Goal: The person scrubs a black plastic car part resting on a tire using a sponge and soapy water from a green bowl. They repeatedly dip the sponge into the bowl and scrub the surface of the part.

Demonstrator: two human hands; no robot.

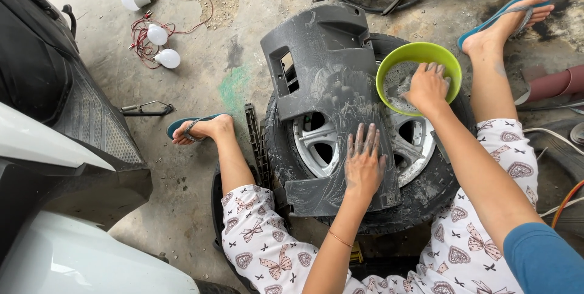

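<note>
Hands on a dusty plastic panel laid over a tyre

Head view: the left hand (364,163) lies flat, fingers spread and grasping nothing, on the grey plastic panel (328,99), matte and streaked with pale residue. The panel rests across a black rubber tyre (426,199) with a silver alloy rim, its long axis running away from the person. The right hand (427,87) dips, fingers curled, into a round lime-green bowl (420,53); whether it grips anything cannot be told.

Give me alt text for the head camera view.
Seen from above, a left hand presses flat on a dusty grey plastic panel lying across a tyre, while the right hand dips into a green bowl.
</note>
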